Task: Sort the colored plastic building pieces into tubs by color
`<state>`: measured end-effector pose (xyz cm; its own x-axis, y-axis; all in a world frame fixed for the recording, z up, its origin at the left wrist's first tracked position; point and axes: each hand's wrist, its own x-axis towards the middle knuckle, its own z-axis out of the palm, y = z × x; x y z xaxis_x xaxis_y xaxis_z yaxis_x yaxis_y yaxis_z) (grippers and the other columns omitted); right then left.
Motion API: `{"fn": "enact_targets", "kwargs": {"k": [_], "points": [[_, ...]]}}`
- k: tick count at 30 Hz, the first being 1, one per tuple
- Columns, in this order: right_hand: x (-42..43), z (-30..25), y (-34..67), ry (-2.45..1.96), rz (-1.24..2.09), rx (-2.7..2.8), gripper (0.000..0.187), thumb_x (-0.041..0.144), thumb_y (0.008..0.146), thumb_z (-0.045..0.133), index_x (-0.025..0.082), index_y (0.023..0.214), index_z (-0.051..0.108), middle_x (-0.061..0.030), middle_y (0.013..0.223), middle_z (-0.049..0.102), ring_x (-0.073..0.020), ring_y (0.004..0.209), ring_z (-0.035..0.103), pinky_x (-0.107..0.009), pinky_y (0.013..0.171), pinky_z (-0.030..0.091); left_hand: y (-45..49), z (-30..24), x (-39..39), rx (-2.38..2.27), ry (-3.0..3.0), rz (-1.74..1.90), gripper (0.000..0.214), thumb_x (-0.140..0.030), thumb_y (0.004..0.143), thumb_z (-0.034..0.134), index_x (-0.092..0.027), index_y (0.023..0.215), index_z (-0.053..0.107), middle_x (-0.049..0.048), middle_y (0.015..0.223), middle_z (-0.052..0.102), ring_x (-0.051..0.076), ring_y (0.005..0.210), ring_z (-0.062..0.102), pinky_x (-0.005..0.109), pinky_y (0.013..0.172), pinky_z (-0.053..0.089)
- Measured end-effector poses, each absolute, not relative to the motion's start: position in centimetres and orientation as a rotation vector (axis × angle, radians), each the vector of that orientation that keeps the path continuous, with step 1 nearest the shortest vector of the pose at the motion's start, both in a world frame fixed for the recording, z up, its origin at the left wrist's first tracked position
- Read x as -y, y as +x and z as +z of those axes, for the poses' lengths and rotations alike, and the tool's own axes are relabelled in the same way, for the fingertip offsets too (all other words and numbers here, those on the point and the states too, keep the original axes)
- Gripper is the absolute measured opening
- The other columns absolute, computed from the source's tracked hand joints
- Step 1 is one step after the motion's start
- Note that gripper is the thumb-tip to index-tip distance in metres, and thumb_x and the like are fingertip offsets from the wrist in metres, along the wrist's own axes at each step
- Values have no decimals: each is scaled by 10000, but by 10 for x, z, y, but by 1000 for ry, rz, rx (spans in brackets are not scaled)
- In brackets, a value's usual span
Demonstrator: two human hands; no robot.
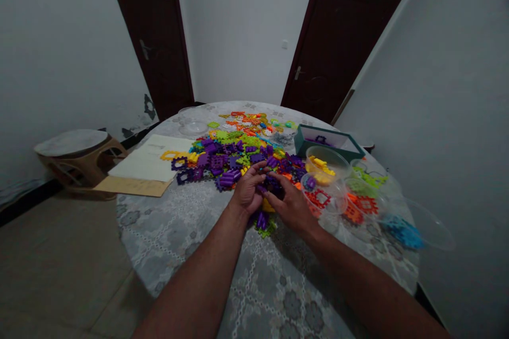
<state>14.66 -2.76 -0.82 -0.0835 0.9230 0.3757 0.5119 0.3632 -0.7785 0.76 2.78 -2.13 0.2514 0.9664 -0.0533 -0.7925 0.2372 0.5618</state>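
My left hand (249,190) is turned partly palm up, its fingers curled around a small purple building piece (261,189). Facing it, my right hand (292,204) has its thumb and fingers bent in toward the same spot, closed on something mostly hidden between the hands. Both hands are above the near edge of a heap of plastic interlocking pieces (217,161) in purple, green, yellow and orange. Just below the hands lie purple pieces (262,220) and a green piece (267,230).
Clear round tubs holding yellow pieces (321,165), red pieces (318,198) and blue pieces (403,232) stand at the right. A dark green box (338,140) is behind them. White paper (153,159) and cardboard (135,186) lie left on the patterned tablecloth (178,238). A stool (75,143) stands beyond.
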Motion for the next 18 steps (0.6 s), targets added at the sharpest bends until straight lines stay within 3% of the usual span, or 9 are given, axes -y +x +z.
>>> {"fn": "enact_targets", "kwargs": {"k": [5, 8, 15, 18], "points": [[28, 0, 150, -1294, 596, 1790, 461, 229, 911, 635, 299, 1367, 647, -51, 1307, 733, -252, 1148, 715, -459, 1046, 557, 9, -21, -29, -432, 443, 1260, 450, 34, 690, 696, -176, 1088, 709, 50, 994, 743, 166, 865, 719, 272, 805, 576], [29, 1, 145, -1273, 537, 1827, 452, 200, 901, 637, 300, 1341, 665, -58, 1329, 723, -262, 1202, 696, -474, 1081, 539, 12, -21, -29, -463, 402, 1294, 440, 45, 690, 673, -173, 1070, 701, 40, 946, 742, 166, 850, 729, 280, 816, 587], [35, -13, 131, -1154, 376, 1982, 585, 180, 934, 616, 256, 1507, 531, -128, 1466, 621, -273, 1354, 597, -469, 1141, 500, 8, -22, -33, -523, 346, 1338, 499, 26, 716, 627, -204, 1156, 669, 10, 877, 730, 163, 761, 729, 317, 785, 615], [34, -10, 135, -1173, 295, 2130, 554, 157, 982, 533, 224, 1531, 501, -152, 1416, 647, -279, 1277, 641, -450, 1065, 547, 10, -25, -35, -518, 320, 1329, 482, 50, 680, 594, -184, 1095, 671, 21, 876, 719, 166, 763, 727, 338, 812, 615]]}}
